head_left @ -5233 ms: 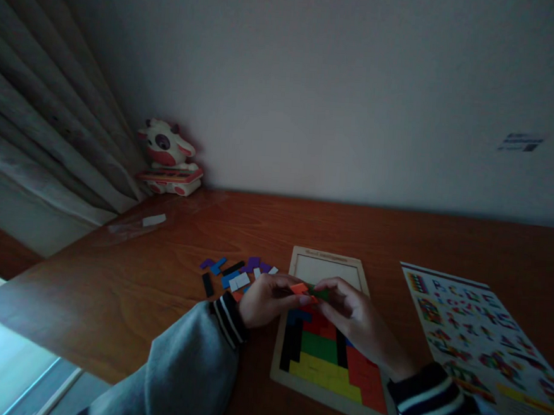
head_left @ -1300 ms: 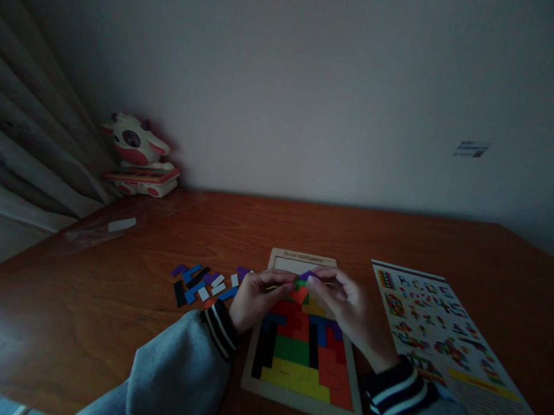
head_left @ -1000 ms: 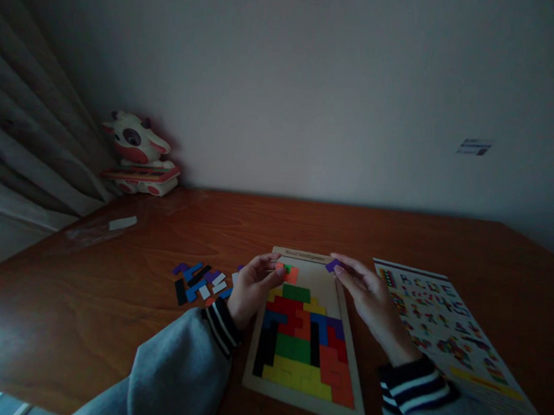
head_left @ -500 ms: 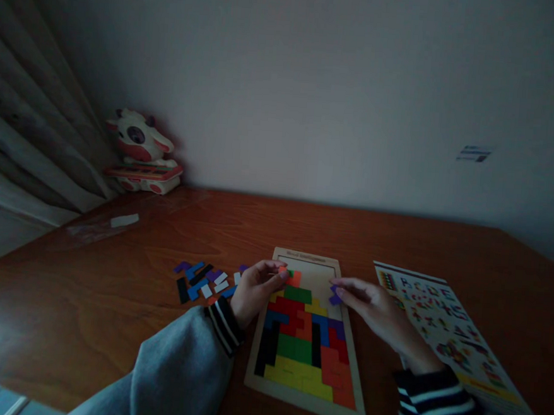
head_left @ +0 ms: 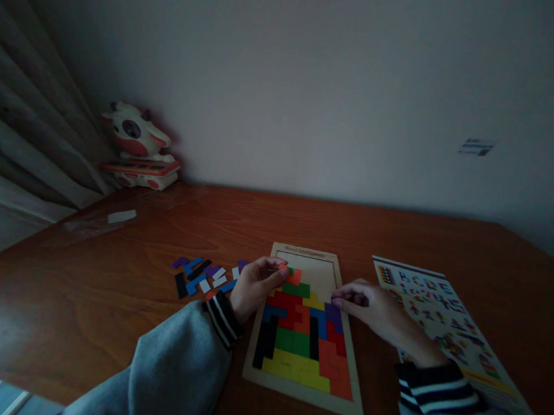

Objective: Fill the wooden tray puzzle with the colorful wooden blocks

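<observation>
A wooden puzzle board lies on the table, its lower part filled with coloured pieces and its top part bare. My left hand is at the board's upper left edge, thumb and fingers pinching an orange piece beside a green one. At the right edge, my right hand has its fingertips closed on a purple piece, which lies against the pieces in the board. Part of that piece is hidden by the fingers.
Loose blue, black, white and purple pieces lie left of the board. A printed pattern sheet is at the right. A cow-shaped toy stands at the back left, near a curtain.
My right hand has brought the purple piece down against the other pieces at the board's right side. My left hand keeps its pinch on the orange piece. The view has shifted slightly.
</observation>
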### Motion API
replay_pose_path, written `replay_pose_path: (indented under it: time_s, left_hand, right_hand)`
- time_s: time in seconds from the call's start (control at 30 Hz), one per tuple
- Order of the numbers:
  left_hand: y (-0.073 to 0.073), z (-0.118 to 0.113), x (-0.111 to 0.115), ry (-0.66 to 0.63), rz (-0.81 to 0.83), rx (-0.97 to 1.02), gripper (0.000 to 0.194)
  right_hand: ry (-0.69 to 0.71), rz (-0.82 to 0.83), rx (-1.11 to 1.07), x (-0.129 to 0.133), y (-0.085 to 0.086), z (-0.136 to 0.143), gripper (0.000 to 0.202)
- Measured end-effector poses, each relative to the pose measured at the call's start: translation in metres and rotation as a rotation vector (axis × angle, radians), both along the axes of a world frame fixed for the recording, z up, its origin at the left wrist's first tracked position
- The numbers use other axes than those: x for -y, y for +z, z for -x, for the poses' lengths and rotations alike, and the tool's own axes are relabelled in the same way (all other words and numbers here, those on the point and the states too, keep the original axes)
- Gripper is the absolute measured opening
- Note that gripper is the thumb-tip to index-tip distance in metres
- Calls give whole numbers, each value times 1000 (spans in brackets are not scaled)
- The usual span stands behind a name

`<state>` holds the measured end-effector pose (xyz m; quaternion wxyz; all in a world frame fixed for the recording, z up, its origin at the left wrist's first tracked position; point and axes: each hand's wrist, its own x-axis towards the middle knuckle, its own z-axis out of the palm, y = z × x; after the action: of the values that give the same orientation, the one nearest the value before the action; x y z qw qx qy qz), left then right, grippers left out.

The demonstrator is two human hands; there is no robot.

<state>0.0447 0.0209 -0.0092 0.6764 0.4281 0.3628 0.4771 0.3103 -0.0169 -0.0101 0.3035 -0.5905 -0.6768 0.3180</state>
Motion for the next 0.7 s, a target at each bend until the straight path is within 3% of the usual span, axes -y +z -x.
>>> replay_pose_path:
  time_s: [0.3, 0.43, 0.57, 0.7]
  left_hand:
    - [2, -1, 1, 21, -28, -73, 41]
    - [2, -1, 1, 20, -70, -144, 42]
    - [3, -1, 1, 2, -99, -168, 45]
    - [4, -2, 2, -14, -88, -137, 45]
  right_hand:
    - [109, 100, 60, 1, 3, -4, 29]
    - [-9, -5, -27, 3, 14, 15, 33]
    - [35, -62, -69, 7, 21, 36, 35]
    - [34, -244, 60, 5, 15, 31, 26]
